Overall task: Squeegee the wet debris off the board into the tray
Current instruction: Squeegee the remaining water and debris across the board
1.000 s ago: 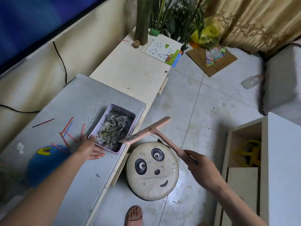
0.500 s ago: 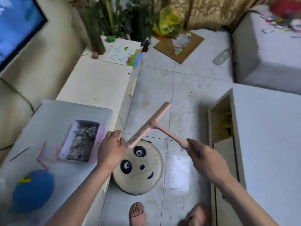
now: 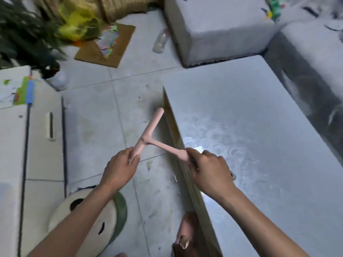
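View: head has swung to the person's right over the last second; board and tray, which lay on the left a second ago, are out of frame, so their present state cannot be read
White cabinet: it sat at the right margin before and now fills the right half; its top shows a wet-looking sheen with ring marks
Floor: pale tiles, stained and scuffed, between the cabinet and a low white unit on the left
Panda stool: central a second ago, now in the lower left corner and partly hidden by the left forearm
Squeegee: pink and T-shaped; held in the air over the floor tiles, just beside the cabinet's near edge; touching no surface; blade bar slants from upper right to lower left
Left hand: at the tray's rim a second ago; now across at the lower end of the blade bar, thumb and fingers curled round it
Right hand: wrapped round the end of the handle as before; back of the hand up, above the cabinet's edge
Meaning: the blade is away from the work surface, so no sweep is under way; likely the pass is over or paused, though the frame cannot confirm the board is clean
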Available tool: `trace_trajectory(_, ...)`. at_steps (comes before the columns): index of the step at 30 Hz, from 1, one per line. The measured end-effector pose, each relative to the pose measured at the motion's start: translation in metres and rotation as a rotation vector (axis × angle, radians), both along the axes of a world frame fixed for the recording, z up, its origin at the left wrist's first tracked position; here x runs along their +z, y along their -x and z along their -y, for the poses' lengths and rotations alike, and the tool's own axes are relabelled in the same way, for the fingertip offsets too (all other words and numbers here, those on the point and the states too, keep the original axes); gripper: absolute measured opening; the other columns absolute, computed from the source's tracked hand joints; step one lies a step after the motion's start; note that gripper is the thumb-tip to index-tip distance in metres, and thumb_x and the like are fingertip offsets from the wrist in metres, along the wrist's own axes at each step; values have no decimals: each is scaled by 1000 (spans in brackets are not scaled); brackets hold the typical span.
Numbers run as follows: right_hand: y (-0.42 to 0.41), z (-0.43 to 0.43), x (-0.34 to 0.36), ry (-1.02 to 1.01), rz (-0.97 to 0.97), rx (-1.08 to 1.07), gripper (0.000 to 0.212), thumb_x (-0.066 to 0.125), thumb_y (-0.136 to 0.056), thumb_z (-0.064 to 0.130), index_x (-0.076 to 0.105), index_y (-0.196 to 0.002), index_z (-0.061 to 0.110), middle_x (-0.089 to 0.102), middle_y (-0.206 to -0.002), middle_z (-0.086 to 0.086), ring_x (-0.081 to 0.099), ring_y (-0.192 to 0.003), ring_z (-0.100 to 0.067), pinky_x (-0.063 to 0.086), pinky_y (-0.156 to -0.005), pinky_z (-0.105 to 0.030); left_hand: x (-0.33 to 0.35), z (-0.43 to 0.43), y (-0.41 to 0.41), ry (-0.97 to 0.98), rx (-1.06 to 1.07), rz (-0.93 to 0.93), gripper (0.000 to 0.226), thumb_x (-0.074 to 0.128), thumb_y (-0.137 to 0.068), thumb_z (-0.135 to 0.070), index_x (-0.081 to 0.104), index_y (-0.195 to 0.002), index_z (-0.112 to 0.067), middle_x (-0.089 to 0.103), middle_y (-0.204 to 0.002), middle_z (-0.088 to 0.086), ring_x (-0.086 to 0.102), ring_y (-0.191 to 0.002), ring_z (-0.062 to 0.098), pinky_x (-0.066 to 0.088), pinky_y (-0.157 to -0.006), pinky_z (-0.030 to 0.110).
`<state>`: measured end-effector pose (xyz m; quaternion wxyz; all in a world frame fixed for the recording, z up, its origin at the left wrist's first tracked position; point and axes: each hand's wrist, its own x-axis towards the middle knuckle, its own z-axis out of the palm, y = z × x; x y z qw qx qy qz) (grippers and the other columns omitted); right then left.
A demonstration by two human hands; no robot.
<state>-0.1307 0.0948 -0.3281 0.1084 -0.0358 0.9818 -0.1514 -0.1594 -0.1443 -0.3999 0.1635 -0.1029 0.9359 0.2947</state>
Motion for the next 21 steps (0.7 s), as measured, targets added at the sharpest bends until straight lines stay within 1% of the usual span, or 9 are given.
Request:
trace_trajectory(2,10,-40,-8,-17,-16,-31,36,37,-98,31,44,-133,30,59,-95,-6,56,-89,-30,26,-69,-34,-3,-43,18,-3,-29,7,19,50,-93,-35,61,-100,-22,64,-87,-3,59,-84,26,43,-70,34)
trace_trajectory(5,22,-94,-18,-24,-8,-95,29,34,-99,30,48,-124,25,47,-79,-3,42,-72,-29,24,-65,-34,-11,-100,45,-32,-73,40,19,51,-94,-35,61,-106,-25,64,-88,-6,59,-81,20,45,-70,33)
trace_trajectory(7,27,-120,-24,-26,-2,-128,26,34,-100,30,49,-120,24,43,-77,-2,38,-70,-28,23,-65,-34,-16,-128,58,-25,-114,54,19,52,-93,-35,61,-108,-27,64,-87,-8,60,-80,19,44,-70,32)
trace_trajectory(8,25,-121,-25,-24,21,-135,25,33,-100,30,48,-119,25,44,-77,-2,38,-71,-28,24,-65,-34,-16,-128,56,-24,-120,61,20,52,-93,-35,61,-109,-27,64,-88,-8,60,-82,20,44,-70,32)
trace_trajectory(9,27,-152,-31,5,24,-202,26,33,-100,31,48,-120,26,47,-80,-2,41,-73,-28,25,-66,-34,-25,-160,72,-7,-187,59,21,53,-93,-34,62,-110,-26,64,-90,-7,60,-84,21,45,-72,33)
trace_trajectory(11,24,-161,-33,24,50,-221,29,32,-100,32,45,-126,28,55,-87,-3,47,-78,-28,26,-68,-34,-27,-171,78,14,-219,76,21,52,-94,-34,61,-111,-26,65,-94,-6,60,-85,21,47,-74,34)
trace_trajectory(14,20,-191,-43,53,70,-305,34,34,-99,30,40,-133,30,59,-97,-4,54,-89,-26,24,-68,-33,-40,-213,99,-6,-277,97,19,54,-93,-33,62,-109,-26,65,-90,-9,60,-82,17,46,-72,33)
trace_trajectory(17,20,-212,-55,44,102,-372,35,36,-99,28,38,-134,29,58,-99,-4,53,-89,-26,22,-68,-32,-52,-247,116,-40,-333,135,19,57,-92,-29,63,-109,-23,60,-82,-14,59,-79,13,45,-73,32)
trace_trajectory(21,17,-231,-66,62,151,-480,36,36,-99,28,38,-134,30,57,-99,-4,53,-87,-25,25,-67,-32,-67,-278,135,-49,-452,188,24,56,-93,-31,63,-114,-22,63,-94,-10,60,-86,14,47,-78,30)
